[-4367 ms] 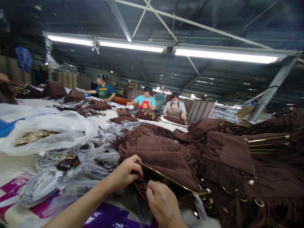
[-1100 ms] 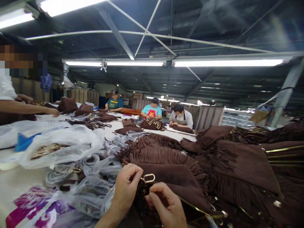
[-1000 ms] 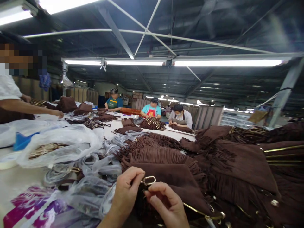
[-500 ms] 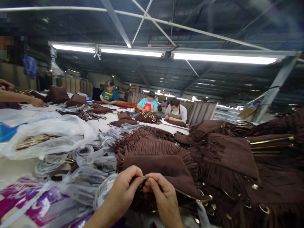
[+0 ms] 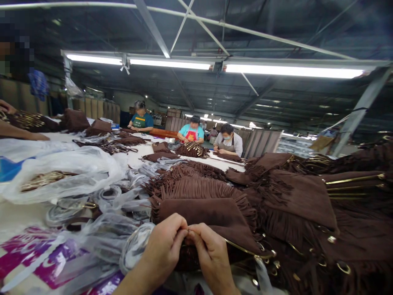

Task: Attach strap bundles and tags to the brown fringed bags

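My left hand [image 5: 164, 245] and my right hand [image 5: 210, 250] meet fingertip to fingertip in the lower middle, both closed in a pinch. Whatever lies between the fingers is too small and covered to name. Right behind them is a dark brown fringed bag [image 5: 202, 211] with a gold-coloured metal edge that runs down to its right corner. Coiled straps in clear plastic [image 5: 135, 248] lie just left of my left hand.
More brown fringed bags [image 5: 302, 196] with gold hardware are heaped on the right. An open plastic bag [image 5: 104, 174] holds strap-like pieces on the left. Purple-and-white printed plastic [image 5: 33, 256] lies at front left. Several co-workers sit beyond the table [image 5: 135, 157]; another person's arm [image 5: 21, 132] reaches in at left.
My fingertips have come closer together, covering the small shiny bit that showed between them. The co-worker's arm at far left has drawn back toward the left.
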A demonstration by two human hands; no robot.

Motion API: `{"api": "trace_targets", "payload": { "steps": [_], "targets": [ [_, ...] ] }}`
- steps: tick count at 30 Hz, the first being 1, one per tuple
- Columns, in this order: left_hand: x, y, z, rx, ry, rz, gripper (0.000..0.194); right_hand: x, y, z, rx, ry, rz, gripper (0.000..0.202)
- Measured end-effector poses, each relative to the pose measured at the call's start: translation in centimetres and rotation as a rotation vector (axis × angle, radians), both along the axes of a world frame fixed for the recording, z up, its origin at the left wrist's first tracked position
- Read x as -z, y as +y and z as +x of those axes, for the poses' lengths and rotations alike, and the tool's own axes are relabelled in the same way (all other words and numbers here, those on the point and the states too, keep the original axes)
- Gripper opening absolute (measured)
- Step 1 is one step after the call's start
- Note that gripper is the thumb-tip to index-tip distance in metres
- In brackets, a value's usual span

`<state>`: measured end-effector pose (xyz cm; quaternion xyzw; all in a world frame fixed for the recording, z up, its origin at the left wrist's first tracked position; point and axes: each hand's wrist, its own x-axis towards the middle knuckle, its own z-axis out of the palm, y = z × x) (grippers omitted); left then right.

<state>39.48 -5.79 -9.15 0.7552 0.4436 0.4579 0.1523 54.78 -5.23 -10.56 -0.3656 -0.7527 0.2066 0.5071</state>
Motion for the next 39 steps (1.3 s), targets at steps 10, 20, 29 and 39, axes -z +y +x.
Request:
{"api": "trace_targets", "payload": {
  "steps": [10, 20, 29, 39],
  "targets": [
    [0.4, -0.2, -0.1, -0.079, 0.351, 0.265, 0.024, -1.4, -0.5, 0.9, -0.049, -0.232, -0.036, 0.032],
    [0.9, -0.1, -0.2, 0.034, 0.414, 0.202, 0.022, -1.7, -0.6, 1.5, -0.125, -0.31, -0.087, 0.03],
    [0.5, -0.6, -5.8, -0.093, 0.285, 0.129, 0.037, -0.6, 0.8, 0.1, -0.062, -0.188, -0.105, 0.033],
    [3.8, -1.8, -9.9, -0.059, 0.389, -0.08, 0.024, -0.8, 0.3, -1.2, 0.035, -0.177, -0.06, 0.028]
  ]
}}
